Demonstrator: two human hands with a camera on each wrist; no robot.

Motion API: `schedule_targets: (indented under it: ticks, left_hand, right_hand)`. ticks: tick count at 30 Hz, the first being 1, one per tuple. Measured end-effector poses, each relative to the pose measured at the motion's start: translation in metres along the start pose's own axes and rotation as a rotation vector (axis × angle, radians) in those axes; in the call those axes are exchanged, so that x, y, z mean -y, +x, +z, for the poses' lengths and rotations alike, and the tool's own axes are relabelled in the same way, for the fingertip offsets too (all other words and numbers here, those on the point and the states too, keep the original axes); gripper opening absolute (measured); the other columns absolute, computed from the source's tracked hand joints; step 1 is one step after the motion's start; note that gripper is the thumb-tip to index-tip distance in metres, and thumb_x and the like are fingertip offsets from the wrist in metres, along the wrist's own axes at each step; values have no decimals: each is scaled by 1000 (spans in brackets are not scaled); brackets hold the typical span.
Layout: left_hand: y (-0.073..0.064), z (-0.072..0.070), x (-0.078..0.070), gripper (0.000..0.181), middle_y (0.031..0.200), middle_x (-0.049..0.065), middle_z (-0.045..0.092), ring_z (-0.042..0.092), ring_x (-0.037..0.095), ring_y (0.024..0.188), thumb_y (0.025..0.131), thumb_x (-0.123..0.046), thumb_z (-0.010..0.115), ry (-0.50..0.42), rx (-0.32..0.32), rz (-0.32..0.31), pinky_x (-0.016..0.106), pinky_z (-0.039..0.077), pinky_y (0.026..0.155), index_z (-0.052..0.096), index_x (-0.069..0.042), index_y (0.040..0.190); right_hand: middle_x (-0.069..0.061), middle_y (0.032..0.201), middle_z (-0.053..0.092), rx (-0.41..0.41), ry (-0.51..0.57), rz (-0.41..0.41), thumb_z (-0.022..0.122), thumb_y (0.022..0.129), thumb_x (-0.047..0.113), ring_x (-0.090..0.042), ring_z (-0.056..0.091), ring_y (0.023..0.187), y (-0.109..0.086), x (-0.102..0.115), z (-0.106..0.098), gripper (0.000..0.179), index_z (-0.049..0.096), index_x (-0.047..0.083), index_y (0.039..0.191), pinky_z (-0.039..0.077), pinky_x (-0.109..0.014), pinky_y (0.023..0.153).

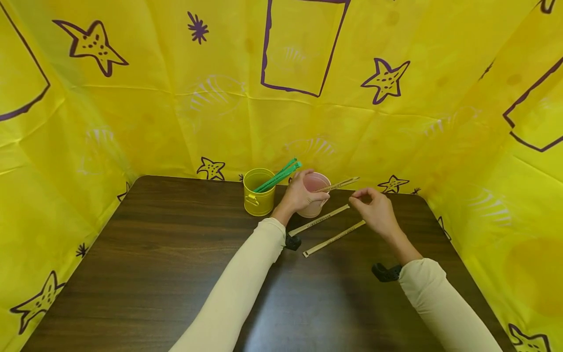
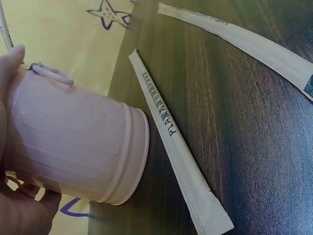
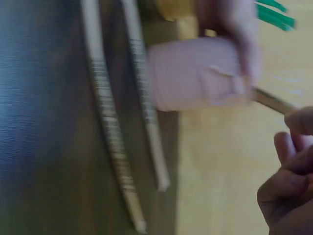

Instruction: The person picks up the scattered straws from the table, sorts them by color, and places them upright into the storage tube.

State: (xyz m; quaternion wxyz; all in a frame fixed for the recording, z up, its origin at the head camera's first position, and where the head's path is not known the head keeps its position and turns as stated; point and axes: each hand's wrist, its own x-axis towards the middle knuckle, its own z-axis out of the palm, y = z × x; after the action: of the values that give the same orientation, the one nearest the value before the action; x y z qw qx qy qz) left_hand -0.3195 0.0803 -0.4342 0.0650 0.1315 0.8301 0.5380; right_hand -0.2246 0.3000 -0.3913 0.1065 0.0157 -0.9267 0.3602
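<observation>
My left hand (image 1: 301, 193) grips a small pink bucket (image 2: 78, 142) near its rim, fingers and thumb around its sides. A paper-wrapped straw (image 1: 338, 186) stands tilted in the bucket, its upper end pointing right. My right hand (image 1: 378, 210) hovers to the right with thumb and fingertips close together. In the head view its fingertips sit just below that straw's end, apart from it; the right wrist view overlaps them. Two more paper-wrapped straws lie on the table: one straw (image 1: 320, 220) by the bucket, another straw (image 1: 334, 238) nearer the front.
A yellow bucket (image 1: 258, 203) stands just left of the pink one, holding several green-wrapped straws (image 1: 281, 176). The dark wooden table (image 1: 145, 254) is backed by a yellow cloth (image 1: 167, 132) printed with starfish. Black wrist cameras sit on both wrists.
</observation>
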Motion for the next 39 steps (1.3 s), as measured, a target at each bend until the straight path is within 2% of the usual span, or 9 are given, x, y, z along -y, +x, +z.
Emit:
schedule_targets:
  ticks: [4, 6, 10, 15, 20, 24, 30, 34, 39]
  left_hand:
    - [-1, 0, -1, 94, 148, 11, 43, 54, 33, 129, 78, -43, 88, -5, -4, 4, 49, 49, 108, 37, -21, 154]
    - [-1, 0, 0, 94, 148, 11, 43, 55, 33, 129, 78, -42, 88, -9, -7, 3, 49, 49, 107, 37, -22, 155]
    - [-1, 3, 2, 96, 149, 9, 43, 55, 32, 129, 78, -45, 88, 1, -5, -2, 48, 49, 107, 36, -23, 155]
    - [-2, 5, 2, 95, 149, 9, 43, 55, 32, 129, 77, -44, 89, -2, -5, -2, 49, 49, 107, 37, -24, 155]
    - [-3, 5, 1, 95, 150, 10, 43, 55, 33, 129, 77, -45, 88, -19, -7, 4, 50, 49, 107, 38, -24, 155]
    - [-3, 4, 1, 95, 151, 9, 41, 54, 33, 130, 78, -46, 88, -23, -7, 2, 50, 49, 107, 38, -24, 154]
    - [-2, 3, 1, 95, 151, 9, 42, 54, 33, 130, 77, -46, 88, -23, -6, 7, 50, 48, 108, 38, -23, 154]
    - [-2, 3, 1, 94, 150, 10, 42, 53, 32, 129, 77, -44, 89, -26, -13, 17, 49, 48, 108, 38, -23, 154]
    - [-3, 2, 1, 94, 149, 10, 43, 54, 31, 128, 78, -44, 89, -24, -17, 24, 48, 49, 107, 38, -23, 155]
  right_hand:
    - [-10, 101, 75, 140, -20, -70, 73, 96, 27, -6, 47, 57, -10, -12, 21, 16, 72, 12, 102, 43, -25, 56]
    - [-5, 98, 75, 239, -30, -98, 75, 94, 27, -8, 50, 63, -13, -16, 30, 15, 73, 14, 100, 44, -24, 61]
    - [1, 100, 75, 415, -35, -144, 78, 91, 26, -15, 60, 86, -17, -21, 44, 16, 74, 15, 102, 48, -26, 76]
    - [0, 106, 73, 521, -66, -225, 82, 87, 24, -21, 65, 104, -20, -23, 56, 22, 74, 14, 104, 53, -37, 90]
    - [0, 104, 68, 615, -130, -318, 84, 84, 21, -18, 65, 100, -23, -23, 65, 23, 74, 13, 103, 54, -35, 89]
    - [-2, 96, 64, 658, -135, -367, 82, 86, 14, -17, 65, 94, -25, -23, 69, 13, 73, 12, 94, 56, -31, 84]
    - [1, 91, 62, 655, -147, -383, 80, 88, 15, -12, 61, 89, -27, -24, 69, 9, 71, 17, 86, 53, -28, 82]
    - [4, 92, 63, 652, -130, -358, 78, 90, 17, -9, 58, 87, -27, -23, 64, 9, 69, 19, 88, 50, -27, 81]
    - [4, 92, 68, 630, -6, -272, 75, 93, 18, -9, 58, 84, -27, -16, 46, 7, 68, 18, 95, 49, -24, 75]
